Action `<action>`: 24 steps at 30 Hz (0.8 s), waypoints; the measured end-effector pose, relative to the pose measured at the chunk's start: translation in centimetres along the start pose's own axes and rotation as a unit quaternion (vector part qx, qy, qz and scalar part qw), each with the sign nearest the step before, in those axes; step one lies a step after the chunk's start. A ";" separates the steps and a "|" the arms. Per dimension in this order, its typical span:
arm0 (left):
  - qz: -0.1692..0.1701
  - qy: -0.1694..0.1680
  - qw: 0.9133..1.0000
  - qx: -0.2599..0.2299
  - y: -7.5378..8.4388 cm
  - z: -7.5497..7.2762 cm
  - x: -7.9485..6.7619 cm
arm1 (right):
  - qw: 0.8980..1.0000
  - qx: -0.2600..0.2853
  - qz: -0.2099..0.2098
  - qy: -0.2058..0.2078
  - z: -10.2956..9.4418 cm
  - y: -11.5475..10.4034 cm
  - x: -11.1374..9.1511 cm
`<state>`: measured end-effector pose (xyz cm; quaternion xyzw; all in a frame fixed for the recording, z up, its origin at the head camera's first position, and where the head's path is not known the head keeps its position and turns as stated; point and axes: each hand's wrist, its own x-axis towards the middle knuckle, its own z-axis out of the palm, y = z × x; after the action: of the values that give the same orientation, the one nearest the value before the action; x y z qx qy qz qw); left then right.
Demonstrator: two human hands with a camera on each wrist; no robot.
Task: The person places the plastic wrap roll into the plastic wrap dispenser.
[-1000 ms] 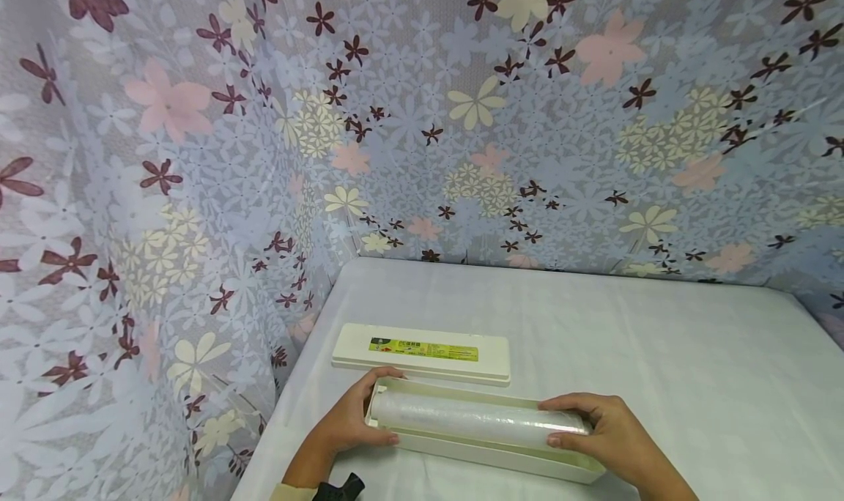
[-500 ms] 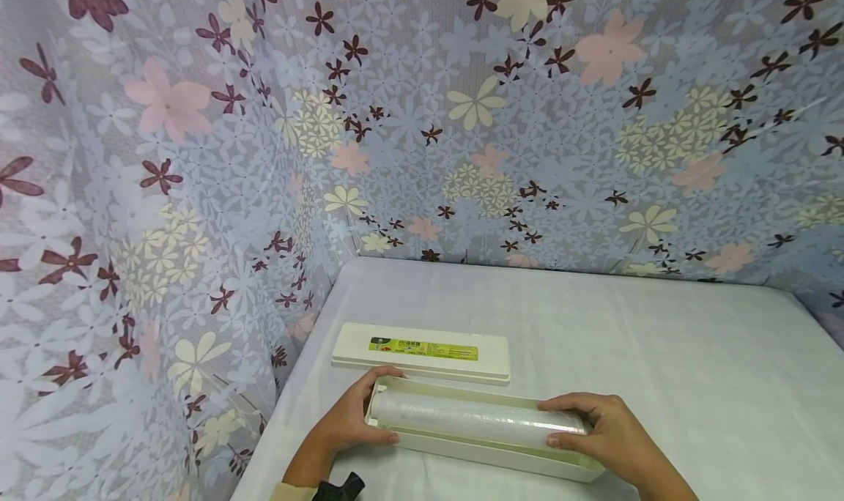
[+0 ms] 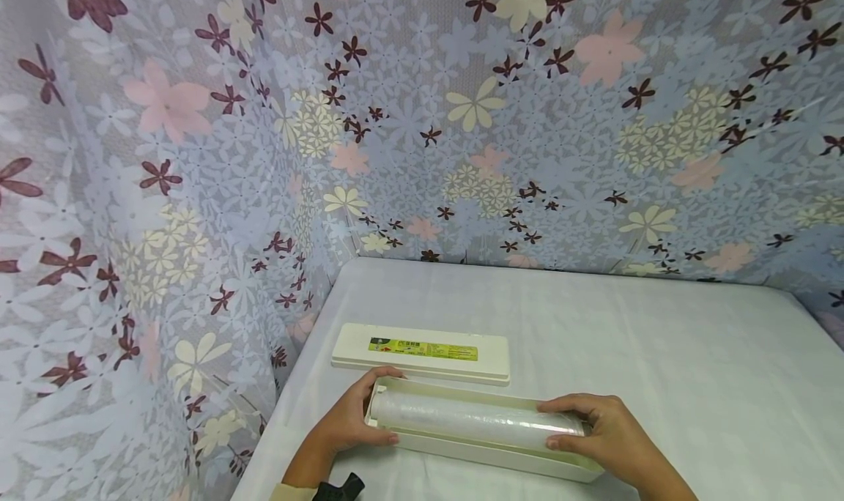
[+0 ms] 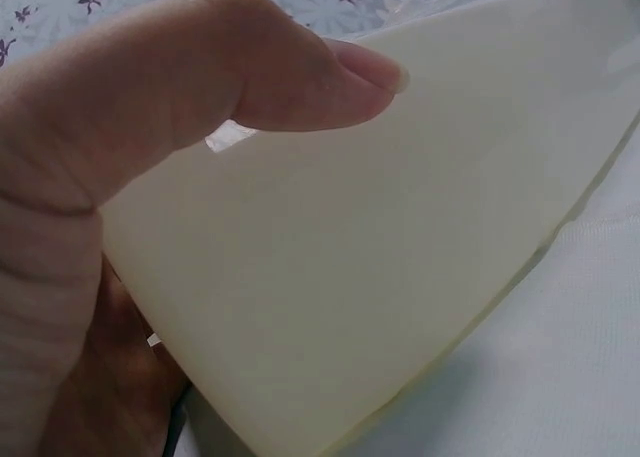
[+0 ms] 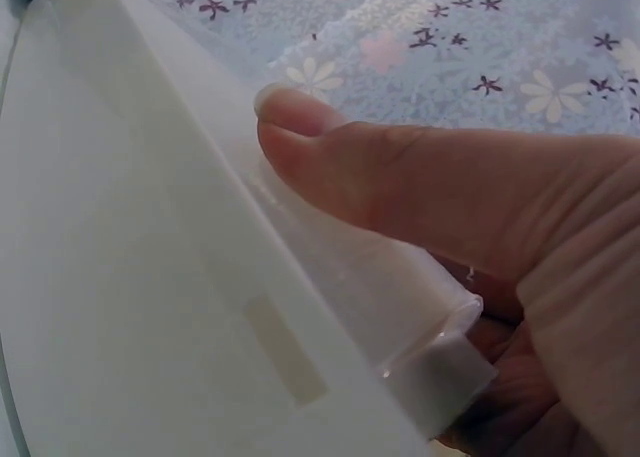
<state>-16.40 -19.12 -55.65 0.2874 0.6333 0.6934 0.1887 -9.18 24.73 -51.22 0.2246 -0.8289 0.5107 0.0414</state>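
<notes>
A long cream box lies on the white-covered table, its top off. Inside lies a roll of plastic wrap, clear and shiny. My left hand grips the box's left end, thumb along the front wall and fingers behind; in the left wrist view the thumb presses the cream wall. At the other end my right hand holds the wrap roll between thumb and fingers. The right wrist view shows the thumb on the film and the roll's end standing above the box wall.
Just behind the box lies its cream lid with a yellow-green label. The table has a white cloth over it. A floral curtain hangs along the back and left. A black strap piece sits by the left wrist.
</notes>
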 end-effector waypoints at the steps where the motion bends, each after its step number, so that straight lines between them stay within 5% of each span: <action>1: 0.000 0.000 1.000 0.000 0.0 0.0 0.0 | 1.000 -0.004 -0.001 0.000 0.0 0.0 0.0; 24: 0.009 0.000 1.000 0.000 0.2 0.2 0.1 | 0.999 -0.028 -0.037 -0.012 0.1 0.2 0.1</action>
<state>-16.33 -18.93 -55.43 0.2933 0.6308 0.6948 0.1824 -9.33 24.71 -51.35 0.2600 -0.8346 0.4824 0.0570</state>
